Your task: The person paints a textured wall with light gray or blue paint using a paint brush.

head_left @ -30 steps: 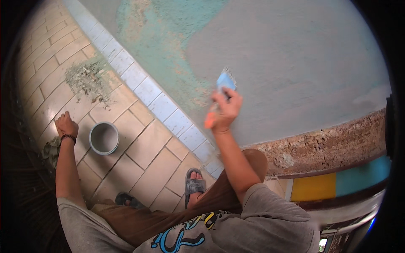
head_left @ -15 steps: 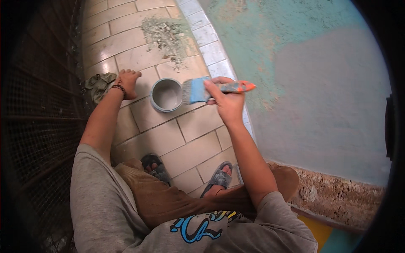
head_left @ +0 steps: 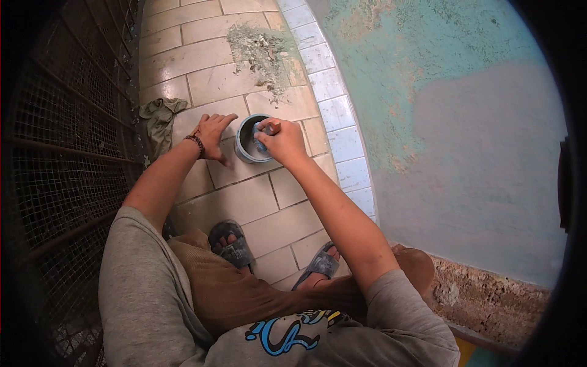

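Observation:
A small round paint pot (head_left: 247, 158) stands on the tiled floor in front of me, with pale grey paint inside. Gripped by its handle in my right hand (head_left: 284, 142), a wide paintbrush (head_left: 260, 142) with a blue band is down in the pot; its bristles are hidden inside. My left hand (head_left: 214, 136) is just left of the pot, fingers spread and holding nothing. Whether its fingertips touch the pot's side is hard to tell.
To the right rises a wall (head_left: 483, 159), part grey-coated and part flaking turquoise, with white-blue tiles (head_left: 338, 113) along its foot. Paint flakes (head_left: 262, 55) litter the floor ahead. A crumpled cloth (head_left: 160, 122) lies by the dark mesh grille (head_left: 73, 147) on the left.
My right hand has moved left and lowered the paintbrush from beside the pot into it. My left hand has come closer to the pot's left side. The view has shifted slightly.

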Available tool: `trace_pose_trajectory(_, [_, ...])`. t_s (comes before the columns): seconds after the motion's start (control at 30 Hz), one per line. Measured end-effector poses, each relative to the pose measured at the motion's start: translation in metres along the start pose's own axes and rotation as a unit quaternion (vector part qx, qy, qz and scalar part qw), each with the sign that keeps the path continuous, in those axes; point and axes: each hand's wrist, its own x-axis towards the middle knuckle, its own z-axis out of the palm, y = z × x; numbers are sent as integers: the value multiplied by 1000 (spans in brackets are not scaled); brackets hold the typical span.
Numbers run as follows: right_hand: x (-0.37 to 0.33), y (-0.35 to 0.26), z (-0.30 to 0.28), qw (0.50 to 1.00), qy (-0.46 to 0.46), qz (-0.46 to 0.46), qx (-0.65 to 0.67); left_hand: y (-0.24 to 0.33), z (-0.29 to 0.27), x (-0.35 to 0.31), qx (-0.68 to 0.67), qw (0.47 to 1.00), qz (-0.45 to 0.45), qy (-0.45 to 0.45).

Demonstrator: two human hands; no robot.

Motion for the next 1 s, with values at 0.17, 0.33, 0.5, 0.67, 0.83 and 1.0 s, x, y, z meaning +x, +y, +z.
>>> trace_pose_trajectory(0.17, [4, 6, 7, 998, -10, -51, -19, 18, 19, 5, -114, 993, 11, 28])
trace_pose_trajectory(0.33, [0, -3, -12, 998, 8, -62, 4, 36, 23, 9, -212, 976, -18, 46])
trace_pose_trajectory(0.5, [2, -4, -32, 997, 24, -67, 10, 46, 32, 19, -268, 956, 14, 117])
trace_pose_trajectory(0.67, [-4, -1, -37, 999, 28, -15, 9, 64, 33, 24, -336, 924, 42, 176])
trace_pose_trajectory(0.83, [-5, 8, -57, 996, 41, -57, -56, 70, 38, 36, -340, 922, 54, 174])
trace_pose_trajectory(1.0, [4, 13, -69, 982, 47, -113, -145, 77, 40, 53, -259, 939, 96, 207])
